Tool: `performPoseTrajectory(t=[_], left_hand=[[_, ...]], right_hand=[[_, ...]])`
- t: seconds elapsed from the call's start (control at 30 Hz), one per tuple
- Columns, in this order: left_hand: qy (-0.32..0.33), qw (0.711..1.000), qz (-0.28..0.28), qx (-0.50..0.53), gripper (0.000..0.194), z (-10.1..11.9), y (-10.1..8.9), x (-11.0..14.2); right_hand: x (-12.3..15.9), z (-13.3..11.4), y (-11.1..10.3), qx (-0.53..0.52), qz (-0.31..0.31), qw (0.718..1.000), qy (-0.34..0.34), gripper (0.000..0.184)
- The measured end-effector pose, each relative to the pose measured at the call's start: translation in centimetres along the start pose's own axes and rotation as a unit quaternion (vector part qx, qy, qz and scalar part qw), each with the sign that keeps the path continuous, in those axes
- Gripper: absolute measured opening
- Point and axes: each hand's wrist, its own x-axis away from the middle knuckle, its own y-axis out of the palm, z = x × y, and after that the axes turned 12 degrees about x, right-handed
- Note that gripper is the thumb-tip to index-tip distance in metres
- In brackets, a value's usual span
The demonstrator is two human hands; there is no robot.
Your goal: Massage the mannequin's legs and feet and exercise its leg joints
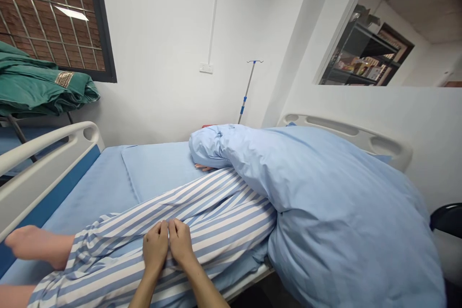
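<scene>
My left hand (156,245) and my right hand (180,240) are side by side, both curled into fists with the knuckles nearly touching. They are over the blue-and-white striped trousers (231,216) of a person lying on the bed. The undersides of my fingers are hidden, so whether they pinch any cloth cannot be seen. The person's legs stretch left, with a bare foot (36,245) near the footboard. A bulky light-blue quilt (325,202) is bunched over the upper body. The fingers of the person's hand (204,167) show under its far edge.
The bed's footboard (50,154) is at left, the headboard (353,132) at right behind the quilt. Behind the bed stands an IV pole (246,91) by the wall. Folded green fabric (43,84) lies below a barred window. At the right edge is a dark chair-like object (447,219).
</scene>
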Motion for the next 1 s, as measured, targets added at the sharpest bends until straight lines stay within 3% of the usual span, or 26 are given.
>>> performPoseTrajectory(t=[0.23,0.5,0.73,1.0], left_hand=[[0.001,1.000,-0.009,0.025,0.037,0.3,0.0,-0.1],[-0.041,0.981,0.036,0.185,0.038,2.1,1.6,0.1],[-0.028,0.988,0.015,0.154,0.036,1.0,1.8,0.3],[0.031,0.998,-0.019,0.052,0.039,1.5,2.5,0.4]], right_hand=[[0.4,0.5,0.6,-0.001,0.021,1.000,0.021,0.040],[0.2,0.9,0.5,-0.062,0.034,0.997,0.041,0.042],[-0.2,1.2,0.5,-0.043,0.020,0.998,0.031,0.042],[-0.6,2.3,-3.3,0.097,0.005,0.994,-0.057,0.041]])
